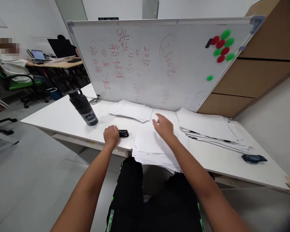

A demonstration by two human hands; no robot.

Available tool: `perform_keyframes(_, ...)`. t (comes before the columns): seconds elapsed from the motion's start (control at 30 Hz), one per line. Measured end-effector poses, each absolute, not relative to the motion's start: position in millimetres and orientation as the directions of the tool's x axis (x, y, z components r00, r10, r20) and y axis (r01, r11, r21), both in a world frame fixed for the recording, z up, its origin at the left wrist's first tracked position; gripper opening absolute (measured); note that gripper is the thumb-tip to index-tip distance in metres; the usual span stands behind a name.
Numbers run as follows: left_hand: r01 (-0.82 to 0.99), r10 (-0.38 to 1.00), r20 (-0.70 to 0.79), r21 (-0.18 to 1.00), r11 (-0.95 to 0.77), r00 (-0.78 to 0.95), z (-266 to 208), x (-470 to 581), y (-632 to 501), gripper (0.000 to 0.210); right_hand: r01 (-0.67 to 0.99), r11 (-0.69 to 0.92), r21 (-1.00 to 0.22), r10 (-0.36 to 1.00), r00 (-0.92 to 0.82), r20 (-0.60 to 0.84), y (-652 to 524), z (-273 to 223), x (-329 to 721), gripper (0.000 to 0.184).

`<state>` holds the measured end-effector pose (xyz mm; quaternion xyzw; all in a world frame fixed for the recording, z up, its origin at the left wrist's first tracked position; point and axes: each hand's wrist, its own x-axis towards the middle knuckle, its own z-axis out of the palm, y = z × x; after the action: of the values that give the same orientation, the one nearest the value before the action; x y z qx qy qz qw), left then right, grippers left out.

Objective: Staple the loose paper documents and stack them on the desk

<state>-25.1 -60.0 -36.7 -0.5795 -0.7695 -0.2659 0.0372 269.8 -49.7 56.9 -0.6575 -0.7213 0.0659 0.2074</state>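
Across the white table (pixel 62 117), going from the left, a dark water bottle (pixel 83 107) leans near the far edge with a small round metal lid (pixel 94 101) just behind it. Next comes the left hand (pixel 111 135), curled into a loose fist on the tabletop, its knuckles touching a small black stapler (pixel 123 133). Behind it lies a thin sheaf of paper (pixel 132 110) at the foot of a whiteboard (pixel 159 61). At the near edge, the right hand (pixel 163 126) rests flat, fingers spread, on a paper stack (pixel 152 149). Further right sits a bigger paper pile (pixel 207 127), then a dark clip (pixel 253 158).
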Motion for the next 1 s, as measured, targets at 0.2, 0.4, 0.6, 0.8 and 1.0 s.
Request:
perform_keyframes(0.2,0.936,0.874,0.375,0.285,0.208,-0.309,-38,-26,-58,0.044,0.883,0.266,-0.388,0.964,-0.234,0.127,55,5,198,0.064)
perform_keyframes(0.4,0.92,0.881,0.375,0.364,0.147,-0.289,-40,-32,-58,0.045,0.875,0.308,-0.374,0.947,-0.318,0.038,74,-38,194,0.075)
perform_keyframes(0.6,0.918,0.879,0.386,0.376,0.128,-0.281,-37,-31,-59,0.044,0.857,0.27,-0.439,0.96,-0.276,0.053,77,-38,196,0.069)
perform_keyframes(0.8,0.921,0.878,0.385,0.365,0.137,-0.284,-38,-30,-59,0.042,0.866,0.286,-0.41,0.958,-0.262,0.115,80,-39,197,0.061)
perform_keyframes(1.0,0.917,0.867,0.389,0.363,0.168,-0.313,-38,-28,-60,0.038,0.888,0.381,-0.257,0.92,-0.335,0.205,78,-35,195,0.038)
